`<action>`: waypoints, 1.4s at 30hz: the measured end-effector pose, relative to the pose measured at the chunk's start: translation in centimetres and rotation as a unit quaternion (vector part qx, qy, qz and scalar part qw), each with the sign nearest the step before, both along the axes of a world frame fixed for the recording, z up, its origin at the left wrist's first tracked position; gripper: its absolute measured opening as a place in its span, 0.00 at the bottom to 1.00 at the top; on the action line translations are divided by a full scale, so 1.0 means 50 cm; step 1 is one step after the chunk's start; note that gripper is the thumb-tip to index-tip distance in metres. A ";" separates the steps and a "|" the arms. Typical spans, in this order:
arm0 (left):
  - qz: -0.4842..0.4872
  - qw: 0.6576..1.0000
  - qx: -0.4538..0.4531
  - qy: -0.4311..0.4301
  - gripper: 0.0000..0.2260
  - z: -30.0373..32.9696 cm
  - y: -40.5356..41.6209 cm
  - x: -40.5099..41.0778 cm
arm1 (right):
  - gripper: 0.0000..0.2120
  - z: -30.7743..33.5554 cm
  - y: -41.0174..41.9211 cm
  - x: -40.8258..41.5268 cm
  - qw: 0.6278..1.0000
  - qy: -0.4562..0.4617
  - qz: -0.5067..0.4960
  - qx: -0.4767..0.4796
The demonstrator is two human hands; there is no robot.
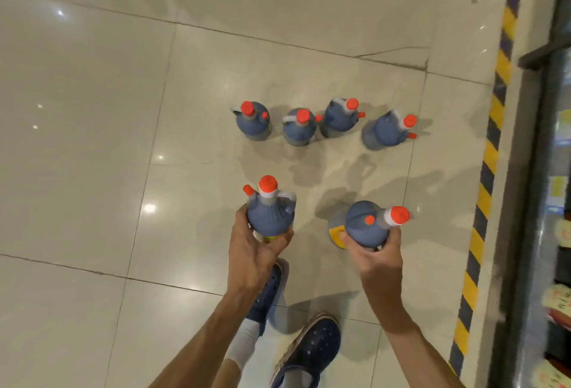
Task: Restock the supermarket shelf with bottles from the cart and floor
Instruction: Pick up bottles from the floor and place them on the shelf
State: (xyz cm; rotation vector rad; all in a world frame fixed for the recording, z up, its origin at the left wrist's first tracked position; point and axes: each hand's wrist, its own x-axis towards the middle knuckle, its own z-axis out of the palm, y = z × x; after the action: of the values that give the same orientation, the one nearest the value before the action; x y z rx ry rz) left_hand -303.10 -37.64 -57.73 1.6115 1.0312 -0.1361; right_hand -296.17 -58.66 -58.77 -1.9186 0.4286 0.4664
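Note:
I look straight down at a tiled floor. My left hand grips a dark bottle with a red cap, a side spout and a white handle. My right hand grips a second bottle of the same kind, tilted to the right, with a yellow label showing at its lower left. Farther ahead, several more such bottles stand upright in a row on the floor, from the leftmost bottle to the rightmost bottle. The shelf runs along the right edge, blurred.
A yellow and black hazard stripe borders the floor beside the shelf base. My feet in dark blue shoes stand below the hands. Pale glossy floor tiles spread out to the left and ahead.

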 end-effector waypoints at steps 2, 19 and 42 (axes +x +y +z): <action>0.032 0.999 0.000 -0.010 0.33 0.093 0.027 0.007 | 0.34 0.087 0.040 0.021 0.999 0.012 0.025 0.020; 0.160 0.971 0.062 -0.166 0.35 1.000 0.331 -0.044 | 0.42 1.005 0.398 0.094 0.976 -0.104 0.179 0.066; 0.037 0.943 0.111 -0.313 0.36 1.496 0.827 0.518 | 0.38 1.554 0.871 0.566 0.952 -0.276 0.112 0.067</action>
State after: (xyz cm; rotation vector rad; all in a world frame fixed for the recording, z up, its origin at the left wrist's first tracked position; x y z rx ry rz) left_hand -277.22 3.69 17.10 1.6513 0.6174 0.5333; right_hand -267.86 -15.09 18.91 -1.8734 -0.1835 0.0819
